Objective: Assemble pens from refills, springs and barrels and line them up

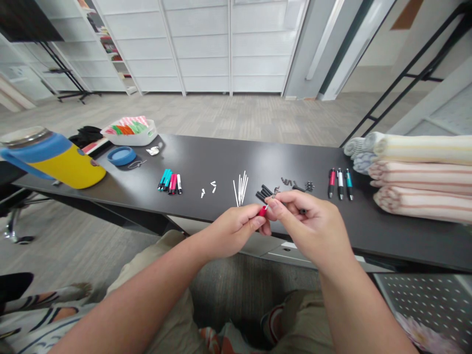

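My left hand (236, 228) is closed in a pinch on a small red pen part (263, 211), held over the near edge of the dark table (206, 162). My right hand (309, 223) is closed too, its thumb and forefinger meeting the red part and gripping a small dark metal piece (275, 193). Just beyond the hands lie black pen tubes (263, 192), thin white refills (240, 188) and small dark springs and clips (297, 185). Three assembled pens (339, 183) lie to the right. A bunch of teal, red and white pen barrels (169, 181) lies to the left.
Rolled striped towels (416, 172) are stacked at the table's right end. At the left stand a yellow and blue jug (55, 157), a blue lid (121, 155) and a white tray (131, 132) of coloured items. Small white bits (208, 189) lie mid-table. My knees are below the edge.
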`<state>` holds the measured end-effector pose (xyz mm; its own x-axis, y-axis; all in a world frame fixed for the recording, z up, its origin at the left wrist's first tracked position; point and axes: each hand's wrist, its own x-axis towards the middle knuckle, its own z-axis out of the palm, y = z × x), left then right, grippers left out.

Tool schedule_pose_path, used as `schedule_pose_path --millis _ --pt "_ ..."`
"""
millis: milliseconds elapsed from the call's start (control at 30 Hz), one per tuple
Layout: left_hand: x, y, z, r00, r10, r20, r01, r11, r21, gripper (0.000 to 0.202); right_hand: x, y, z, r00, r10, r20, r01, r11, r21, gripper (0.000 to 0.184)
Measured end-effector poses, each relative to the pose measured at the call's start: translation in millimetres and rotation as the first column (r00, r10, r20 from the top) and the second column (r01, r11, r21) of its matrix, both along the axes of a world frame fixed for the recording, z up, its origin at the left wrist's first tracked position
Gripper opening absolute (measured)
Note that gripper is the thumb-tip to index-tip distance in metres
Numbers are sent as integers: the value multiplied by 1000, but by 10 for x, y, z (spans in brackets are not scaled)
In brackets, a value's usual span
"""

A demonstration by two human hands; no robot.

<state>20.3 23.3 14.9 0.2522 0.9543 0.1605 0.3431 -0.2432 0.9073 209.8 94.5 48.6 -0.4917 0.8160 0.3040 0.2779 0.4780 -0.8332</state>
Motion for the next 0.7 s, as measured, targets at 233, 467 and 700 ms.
schedule_pose_path --millis 233,467,700 --pt "-7 8 23 999 -32 44 33 999 -17 27 10 -3 3 1000 2 -20 -2 1000 -5 28" --pt "24 20 30 975 -99 199 122 986 -111 32 14 15 -15 992 -121 -17 122 992 16 32" --pt "27 17 -38 893 -162 419 271 939 -214 36 25 107 -70 999 -2 37 9 981 -195 36"
